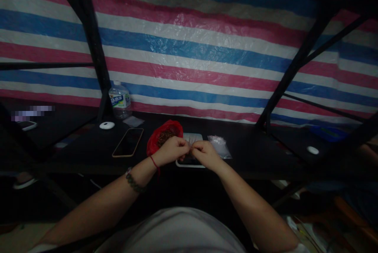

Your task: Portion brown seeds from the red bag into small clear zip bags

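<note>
Head camera looks down over a dark table (88,154) that runs across the frame, backed by a tarpaulin (195,48) in red, white and blue stripes. Black metal struts (88,40) cross in front of the sheet on both sides. The room is dim, and the floor below the table edge is mostly lost in shadow.

Both forearms reach forward from the bottom of the frame and meet over the table edge. The left hand (171,150) and the right hand (205,154) are curled, fingertips drawn together and almost touching, pinching something small between them; it is too small and dark to make out. The left wrist carries a red string and, further down the arm, a bead bracelet (133,182).

Just beyond the left fingers sits a red bag (153,141), open, with brown bits inside. Directly under and behind the fingertips lies a pale tray (189,163). Beside the right fingers, on their far side, lies a small clear packet (220,145). Left of the left fingers a phone (128,142) lies flat, screen dark. Further off on that side are a white round object (106,125) and a water bottle (119,101) standing upright against the tarpaulin. Well to the right of the right fingers lies another small white object (312,150).
</note>
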A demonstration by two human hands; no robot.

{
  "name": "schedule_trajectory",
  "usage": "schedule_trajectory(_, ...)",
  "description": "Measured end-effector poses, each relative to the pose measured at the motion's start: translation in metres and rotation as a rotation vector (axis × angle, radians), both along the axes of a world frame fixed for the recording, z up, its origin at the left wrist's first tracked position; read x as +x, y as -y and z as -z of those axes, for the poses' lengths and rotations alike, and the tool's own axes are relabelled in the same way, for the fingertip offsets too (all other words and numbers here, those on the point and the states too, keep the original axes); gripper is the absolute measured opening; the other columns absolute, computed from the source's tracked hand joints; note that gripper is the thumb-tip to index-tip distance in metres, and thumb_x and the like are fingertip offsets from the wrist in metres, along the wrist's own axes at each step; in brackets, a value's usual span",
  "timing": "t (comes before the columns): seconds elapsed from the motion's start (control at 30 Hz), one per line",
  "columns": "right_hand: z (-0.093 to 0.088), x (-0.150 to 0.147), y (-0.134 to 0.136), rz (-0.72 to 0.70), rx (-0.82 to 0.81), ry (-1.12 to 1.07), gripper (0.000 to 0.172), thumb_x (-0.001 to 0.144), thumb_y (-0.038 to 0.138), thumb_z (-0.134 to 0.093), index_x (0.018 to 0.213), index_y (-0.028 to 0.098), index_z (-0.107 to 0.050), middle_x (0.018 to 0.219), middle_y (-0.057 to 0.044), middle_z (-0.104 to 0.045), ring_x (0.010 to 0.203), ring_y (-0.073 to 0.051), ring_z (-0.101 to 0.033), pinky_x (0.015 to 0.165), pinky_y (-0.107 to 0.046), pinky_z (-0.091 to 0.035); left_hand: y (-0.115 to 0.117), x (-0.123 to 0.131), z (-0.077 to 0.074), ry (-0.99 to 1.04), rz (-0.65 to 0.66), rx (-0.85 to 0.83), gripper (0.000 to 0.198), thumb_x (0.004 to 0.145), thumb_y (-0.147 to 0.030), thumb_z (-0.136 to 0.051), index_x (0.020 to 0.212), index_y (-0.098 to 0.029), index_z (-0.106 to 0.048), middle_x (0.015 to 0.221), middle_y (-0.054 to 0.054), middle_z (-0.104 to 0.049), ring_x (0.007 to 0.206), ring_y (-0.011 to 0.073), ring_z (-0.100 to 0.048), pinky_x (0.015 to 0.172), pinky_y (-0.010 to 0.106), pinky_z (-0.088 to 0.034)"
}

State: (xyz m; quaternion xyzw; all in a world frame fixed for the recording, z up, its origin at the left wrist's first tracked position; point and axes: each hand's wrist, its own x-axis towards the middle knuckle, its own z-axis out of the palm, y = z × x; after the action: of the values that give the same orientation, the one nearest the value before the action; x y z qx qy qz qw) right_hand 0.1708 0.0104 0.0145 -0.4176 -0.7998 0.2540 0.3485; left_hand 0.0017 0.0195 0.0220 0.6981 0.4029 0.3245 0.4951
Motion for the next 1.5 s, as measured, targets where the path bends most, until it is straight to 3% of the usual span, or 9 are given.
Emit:
schedule_trajectory(0.2, 0.001, -0.009, 0.008, 0.164, 0.117, 0.175, 0.028, 0.077, 0.020, -0.048, 0.049, 0.017, -0.045, 0.050, 0.004, -0.041, 0.050, -0.009, -0.039, 0.050, -0.023, -0.022, -0.001, 0.000, 0.000, -0.064, -0.030, 0.025, 0.016, 0.065, -0.024, -0.048, 0.052, -0.017, -0.051, 0.044, -0.004, -0.050, 0.041, 0.0100, -0.049, 0.043, 0.021, -0.038)
schedule_trajectory(0.43, -0.003, -0.002, 0.006, 0.400, 0.313, 0.301, 0.023, 0.077, 0.019, -0.051, 0.055, 0.018, -0.047, 0.062, 0.000, -0.049, 0.061, -0.013, -0.046, 0.057, -0.025, -0.031, -0.003, -0.005, 0.000, -0.253, -0.065, 0.144, 0.020, 0.066, -0.025, -0.048, 0.050, -0.016, -0.054, 0.044, -0.001, -0.054, 0.045, 0.0129, -0.053, 0.045, 0.022, -0.037)
schedule_trajectory(0.53, -0.004, 0.001, 0.005, 0.348, 0.385, 0.251, 0.008, 0.074, 0.012, -0.052, 0.068, 0.018, -0.055, 0.079, -0.003, -0.054, 0.072, -0.015, -0.052, 0.064, -0.025, -0.040, -0.005, -0.005, 0.001, -0.268, -0.075, 0.130, 0.020, 0.067, -0.026, -0.047, 0.051, -0.016, -0.054, 0.045, -0.001, -0.055, 0.045, 0.0128, -0.054, 0.045, 0.021, -0.038)
schedule_trajectory(0.73, -0.001, 0.000, 0.008, 0.098, 0.391, 0.301, 0.023, 0.076, 0.004, -0.047, 0.077, 0.018, -0.065, 0.116, -0.008, -0.057, 0.100, -0.018, -0.057, 0.086, -0.029, -0.045, -0.005, -0.004, 0.006, -0.288, -0.044, 0.182, 0.021, 0.070, -0.026, -0.047, 0.055, -0.016, -0.057, 0.048, -0.001, -0.057, 0.047, 0.0131, -0.055, 0.046, 0.021, -0.038)
schedule_trajectory(0.93, -0.002, 0.004, 0.004, 0.042, 0.315, 0.356, 0.020, 0.079, 0.005, -0.053, 0.081, 0.018, -0.069, 0.082, -0.005, -0.067, 0.081, -0.017, -0.062, 0.077, -0.027, -0.048, 0.006, -0.001, 0.001, -0.354, 0.049, 0.461, 0.024, 0.076, -0.026, -0.049, 0.057, -0.015, -0.059, 0.051, -0.002, -0.054, 0.051, 0.0096, -0.049, 0.049, 0.020, -0.032)
schedule_trajectory(1.1, -0.004, 0.006, 0.002, 0.083, 0.336, 0.315, 0.019, 0.082, 0.012, -0.058, 0.095, 0.019, -0.070, 0.093, -0.007, -0.070, 0.085, -0.018, -0.064, 0.077, -0.027, -0.049, 0.001, -0.009, -0.003, -0.311, 0.070, 0.550, 0.030, 0.083, -0.030, -0.049, 0.059, -0.014, -0.059, 0.054, -0.002, -0.054, 0.053, 0.0087, -0.049, 0.052, 0.020, -0.033)
schedule_trajectory(1.3, -0.007, 0.009, 0.001, 0.129, 0.297, 0.302, 0.028, 0.083, 0.022, -0.062, 0.110, 0.025, -0.067, 0.104, -0.004, -0.070, 0.093, -0.019, -0.064, 0.084, -0.030, -0.049, -0.023, -0.030, -0.001, -0.198, -0.164, 0.665, 0.021, 0.080, -0.034, -0.057, 0.087, -0.016, -0.064, 0.084, 0.004, -0.065, 0.073, 0.0145, -0.059, 0.067, 0.024, -0.046)
schedule_trajectory(1.4, -0.010, 0.010, 0.003, 0.128, 0.301, 0.279, 0.029, 0.083, 0.023, -0.062, 0.112, 0.025, -0.066, 0.106, -0.005, -0.070, 0.095, -0.019, -0.064, 0.085, -0.030, -0.048, -0.030, -0.036, 0.001, -0.187, -0.094, 0.645, 0.037, 0.078, -0.040, -0.062, 0.107, -0.016, -0.061, 0.102, 0.008, -0.065, 0.085, 0.0177, -0.061, 0.076, 0.028, -0.049)
schedule_trajectory(1.5, -0.012, 0.010, 0.004, 0.105, 0.300, 0.267, 0.027, 0.084, 0.027, -0.061, 0.111, 0.023, -0.066, 0.104, -0.006, -0.070, 0.094, -0.019, -0.064, 0.084, -0.030, -0.048, -0.031, -0.039, 0.001, -0.196, 0.016, 0.559, 0.042, 0.078, -0.042, -0.062, 0.112, -0.016, -0.060, 0.107, 0.008, -0.065, 0.090, 0.0188, -0.062, 0.080, 0.029, -0.049)
